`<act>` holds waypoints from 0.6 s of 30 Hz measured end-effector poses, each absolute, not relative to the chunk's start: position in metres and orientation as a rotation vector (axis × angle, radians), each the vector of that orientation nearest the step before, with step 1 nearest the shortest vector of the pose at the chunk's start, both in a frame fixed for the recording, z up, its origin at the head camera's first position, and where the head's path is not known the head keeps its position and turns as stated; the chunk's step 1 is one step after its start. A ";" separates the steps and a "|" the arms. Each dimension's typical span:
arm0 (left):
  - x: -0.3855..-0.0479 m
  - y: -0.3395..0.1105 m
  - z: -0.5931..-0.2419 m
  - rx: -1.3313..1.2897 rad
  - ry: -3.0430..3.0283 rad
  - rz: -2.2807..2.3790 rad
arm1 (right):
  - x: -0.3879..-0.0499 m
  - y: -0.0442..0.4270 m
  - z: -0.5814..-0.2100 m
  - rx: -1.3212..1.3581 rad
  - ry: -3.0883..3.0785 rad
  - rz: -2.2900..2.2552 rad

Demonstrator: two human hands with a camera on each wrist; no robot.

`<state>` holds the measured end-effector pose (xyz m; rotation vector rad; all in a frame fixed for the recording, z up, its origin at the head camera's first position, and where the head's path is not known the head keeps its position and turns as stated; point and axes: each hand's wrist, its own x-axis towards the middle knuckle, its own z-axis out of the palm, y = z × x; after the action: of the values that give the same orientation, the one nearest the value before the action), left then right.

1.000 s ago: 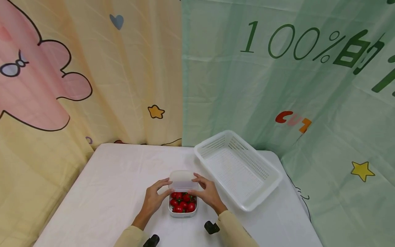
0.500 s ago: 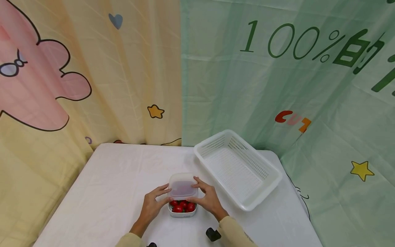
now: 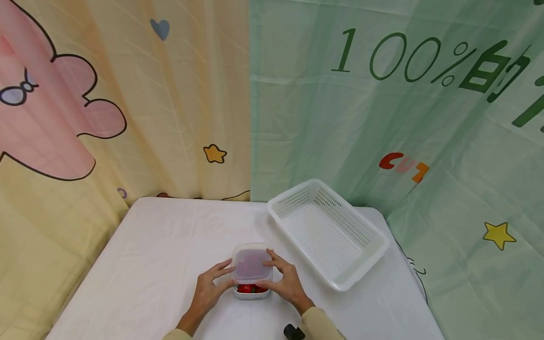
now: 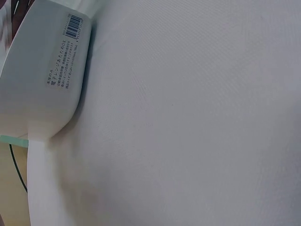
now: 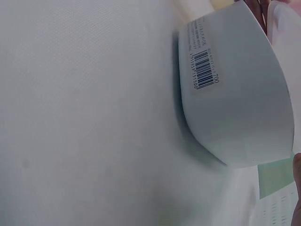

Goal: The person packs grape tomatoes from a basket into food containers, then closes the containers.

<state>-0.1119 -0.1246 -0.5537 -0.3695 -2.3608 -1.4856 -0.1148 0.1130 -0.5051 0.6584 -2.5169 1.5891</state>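
A small white food container stands on the table, with red cherry tomatoes showing at its near side. Over its far part lies a translucent lid, tilted and covering most of the tomatoes. My left hand pinches the lid's left edge between thumb and fingers. On the opposite edge, the thumb and fingers of my right hand grip it too. The left wrist view catches the container's labelled wall. In the right wrist view the container wall bears a barcode, and the lid shows above it.
A white perforated plastic basket sits at an angle on the table's back right, beyond my right hand. White cloth covers the table. Printed curtains hang behind it and along both sides.
Both hands have brought the lid nearer to me and lower over the container. Fewer tomatoes show than before. The container and basket stay in place.
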 end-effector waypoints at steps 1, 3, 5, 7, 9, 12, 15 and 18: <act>-0.111 -0.125 -0.554 -0.372 -2.359 -1.490 | -0.114 0.113 -0.505 0.656 -2.518 1.589; -0.109 -0.125 -0.554 -0.368 -2.359 -1.517 | -0.112 0.112 -0.507 0.642 -2.522 1.588; -0.108 -0.125 -0.554 -0.358 -2.360 -1.547 | -0.110 0.112 -0.510 0.632 -2.518 1.590; -0.106 -0.125 -0.554 -0.353 -2.359 -1.570 | -0.109 0.112 -0.513 0.635 -2.504 1.582; -0.105 -0.125 -0.555 -0.355 -2.350 -1.592 | -0.107 0.112 -0.515 0.647 -2.487 1.562; -0.104 -0.125 -0.557 -0.366 -2.337 -1.610 | -0.106 0.112 -0.518 0.672 -2.454 1.541; -0.104 -0.125 -0.557 -0.370 -2.336 -1.609 | -0.105 0.112 -0.521 0.680 -2.432 1.528; -0.103 -0.124 -0.558 -0.362 -2.342 -1.616 | -0.103 0.111 -0.523 0.685 -2.412 1.525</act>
<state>-0.1028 -0.1243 -0.5579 -0.3621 -2.3423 -1.6164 -0.1029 0.1115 -0.5227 0.6851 -2.4123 1.5254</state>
